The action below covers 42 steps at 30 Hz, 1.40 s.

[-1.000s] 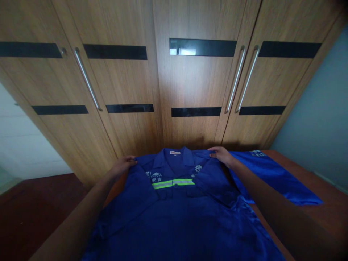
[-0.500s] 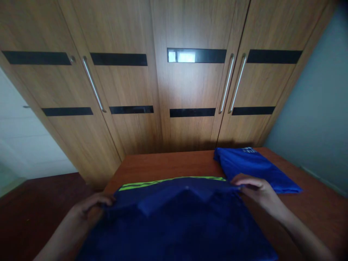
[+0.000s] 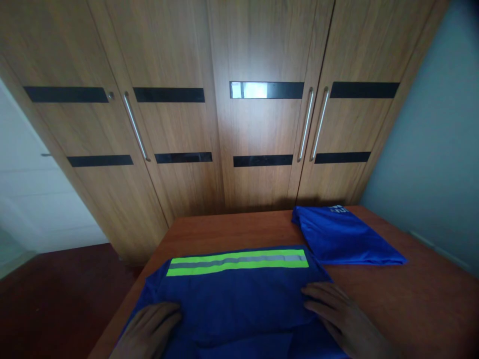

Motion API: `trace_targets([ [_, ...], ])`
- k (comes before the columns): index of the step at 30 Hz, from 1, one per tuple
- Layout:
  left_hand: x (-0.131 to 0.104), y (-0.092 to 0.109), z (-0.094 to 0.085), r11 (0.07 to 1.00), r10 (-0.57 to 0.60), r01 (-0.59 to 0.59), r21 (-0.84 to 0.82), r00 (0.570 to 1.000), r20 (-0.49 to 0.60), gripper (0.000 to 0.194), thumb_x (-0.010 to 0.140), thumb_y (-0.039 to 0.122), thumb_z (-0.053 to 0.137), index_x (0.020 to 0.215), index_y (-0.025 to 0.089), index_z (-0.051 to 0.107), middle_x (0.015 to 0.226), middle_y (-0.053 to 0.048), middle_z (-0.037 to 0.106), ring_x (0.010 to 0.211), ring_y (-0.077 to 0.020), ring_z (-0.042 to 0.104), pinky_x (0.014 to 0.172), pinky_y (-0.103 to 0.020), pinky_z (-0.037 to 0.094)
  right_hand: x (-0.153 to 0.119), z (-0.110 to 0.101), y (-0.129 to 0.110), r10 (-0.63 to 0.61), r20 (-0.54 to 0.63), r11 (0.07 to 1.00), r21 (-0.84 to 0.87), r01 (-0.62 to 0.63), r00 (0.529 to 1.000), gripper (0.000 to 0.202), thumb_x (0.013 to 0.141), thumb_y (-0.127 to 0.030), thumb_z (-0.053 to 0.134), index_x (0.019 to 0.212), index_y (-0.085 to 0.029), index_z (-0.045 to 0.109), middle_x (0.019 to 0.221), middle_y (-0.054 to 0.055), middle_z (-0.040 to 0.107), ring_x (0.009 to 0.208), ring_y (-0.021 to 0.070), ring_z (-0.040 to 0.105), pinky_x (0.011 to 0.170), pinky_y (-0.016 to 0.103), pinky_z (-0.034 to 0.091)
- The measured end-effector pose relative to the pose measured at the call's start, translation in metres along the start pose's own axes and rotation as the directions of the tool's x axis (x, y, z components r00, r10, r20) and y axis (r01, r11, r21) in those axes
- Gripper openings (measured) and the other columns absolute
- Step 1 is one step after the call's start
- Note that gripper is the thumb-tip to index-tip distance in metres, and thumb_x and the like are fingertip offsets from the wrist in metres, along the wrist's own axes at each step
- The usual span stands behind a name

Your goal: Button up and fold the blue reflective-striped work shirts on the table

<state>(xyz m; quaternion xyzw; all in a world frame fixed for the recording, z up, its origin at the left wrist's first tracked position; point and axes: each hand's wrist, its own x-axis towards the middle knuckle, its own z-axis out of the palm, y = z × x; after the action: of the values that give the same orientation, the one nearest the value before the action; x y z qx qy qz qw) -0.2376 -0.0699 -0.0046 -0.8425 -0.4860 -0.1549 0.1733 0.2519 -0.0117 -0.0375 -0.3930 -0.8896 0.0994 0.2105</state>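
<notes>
A dark blue garment lies spread on the reddish-brown table. Across its far part runs a bright yellow-green strip with a grey band. My left hand rests on the garment's left side, palm down with the fingers extended. On the right side, my right hand lies on the cloth, its fingers spread a little. Neither hand grips the fabric. Folds show in the cloth between the hands at the bottom of the view.
A folded bright blue cloth with pale lettering lies at the table's back right. Behind the table stands a wooden wardrobe with metal handles. A blue-grey wall is at the right, and dark red floor at the left.
Both hands have let go of the raised garment edge and moved nearer, flat onto the cloth. The garment has come down, and its yellow-green strip now shows in full.
</notes>
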Motion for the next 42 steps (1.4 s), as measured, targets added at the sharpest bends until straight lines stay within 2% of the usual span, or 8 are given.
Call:
trace_targets([
  [6, 0.010, 0.024, -0.006, 0.996, 0.084, -0.084, -0.017, 0.996, 0.022, 0.031, 0.083, 0.022, 0.053, 0.110, 0.033, 0.064, 0.107, 0.001, 0.072, 0.091, -0.0193, 0.068, 0.082, -0.028, 0.053, 0.007, 0.005, -0.018, -0.045, 0.045, 0.999, -0.010, 0.045, 0.998, 0.041, 0.089, -0.019, 0.052, 0.127, -0.035, 0.056, 0.133, 0.001, 0.057, 0.122, 0.0212, 0.052, 0.104, 0.038, 0.044],
  [11, 0.021, 0.042, -0.006, 0.991, 0.101, -0.096, -0.094, 0.994, 0.051, 0.035, 0.083, 0.014, 0.051, 0.110, 0.033, 0.063, 0.104, 0.002, 0.072, 0.089, -0.0176, 0.068, 0.082, -0.027, 0.053, 0.013, 0.009, -0.027, -0.091, -0.010, 0.996, 0.025, 0.091, 0.996, 0.033, 0.091, -0.022, 0.051, 0.121, -0.032, 0.061, 0.124, 0.004, 0.063, 0.114, 0.0208, 0.058, 0.098, 0.037, 0.048],
  [22, 0.025, 0.033, -0.014, 0.987, 0.013, -0.024, -0.157, 0.997, -0.072, 0.023, 0.087, 0.028, 0.051, 0.103, 0.031, 0.067, 0.097, 0.002, 0.074, 0.085, -0.0170, 0.070, 0.078, -0.026, 0.056, 0.011, 0.000, -0.028, 0.008, -0.055, 0.994, 0.112, -0.002, 0.998, 0.029, 0.094, -0.025, 0.045, 0.115, -0.029, 0.065, 0.123, 0.004, 0.063, 0.114, 0.0193, 0.058, 0.099, 0.035, 0.048],
  [28, 0.027, 0.042, -0.021, 0.956, 0.030, 0.005, -0.293, 0.993, 0.113, 0.043, 0.076, 0.007, 0.049, 0.105, 0.034, 0.067, 0.102, 0.004, 0.072, 0.089, -0.0140, 0.069, 0.081, -0.021, 0.056, 0.007, 0.001, -0.031, 0.053, 0.022, 0.992, 0.114, -0.056, 0.998, 0.032, 0.090, -0.018, 0.047, 0.113, -0.028, 0.066, 0.125, 0.005, 0.062, 0.118, 0.0226, 0.054, 0.102, 0.041, 0.045],
  [31, 0.036, 0.050, -0.021, 0.950, -0.023, 0.050, -0.309, 0.996, 0.090, 0.048, 0.075, 0.004, 0.045, 0.106, 0.033, 0.067, 0.107, 0.003, 0.071, 0.095, -0.0146, 0.068, 0.085, -0.023, 0.055, 0.019, -0.003, -0.046, 0.064, 0.024, 0.990, 0.124, -0.067, 0.998, 0.034, 0.090, -0.020, 0.046, 0.119, -0.028, 0.062, 0.129, 0.005, 0.058, 0.121, 0.0233, 0.052, 0.104, 0.043, 0.042],
  [35, 0.062, 0.074, -0.010, 0.962, -0.103, 0.108, -0.252, 0.994, 0.033, 0.042, 0.086, 0.022, 0.050, 0.127, 0.032, 0.055, 0.129, -0.003, 0.060, 0.115, -0.0209, 0.059, 0.094, -0.035, 0.052, 0.051, -0.003, -0.082, 0.037, 0.026, 0.990, 0.133, -0.040, 0.999, 0.043, 0.094, -0.032, 0.043, 0.136, -0.029, 0.046, 0.145, 0.004, 0.042, 0.132, 0.0237, 0.039, 0.110, 0.044, 0.034],
  [39, 0.085, 0.103, 0.013, 0.990, -0.011, 0.025, -0.136, 0.994, 0.105, 0.063, 0.088, 0.042, 0.050, 0.146, 0.028, 0.028, 0.151, -0.007, 0.034, 0.135, -0.0297, 0.035, 0.104, -0.050, 0.041, 0.079, 0.013, -0.112, -0.090, 0.088, 0.987, 0.144, 0.076, 0.992, 0.049, 0.095, -0.031, 0.039, 0.144, -0.027, 0.033, 0.152, 0.003, 0.029, 0.140, 0.0225, 0.025, 0.115, 0.044, 0.024],
  [42, 0.086, 0.111, 0.031, 0.998, 0.006, 0.003, -0.060, 0.988, 0.154, 0.064, 0.091, 0.045, 0.043, 0.148, 0.029, 0.017, 0.154, -0.006, 0.025, 0.138, -0.0294, 0.029, 0.106, -0.052, 0.035, 0.082, 0.025, -0.117, -0.066, 0.163, 0.990, 0.137, 0.043, 0.984, 0.051, 0.096, -0.034, 0.036, 0.146, -0.027, 0.028, 0.153, 0.002, 0.026, 0.141, 0.0227, 0.021, 0.116, 0.047, 0.019],
])
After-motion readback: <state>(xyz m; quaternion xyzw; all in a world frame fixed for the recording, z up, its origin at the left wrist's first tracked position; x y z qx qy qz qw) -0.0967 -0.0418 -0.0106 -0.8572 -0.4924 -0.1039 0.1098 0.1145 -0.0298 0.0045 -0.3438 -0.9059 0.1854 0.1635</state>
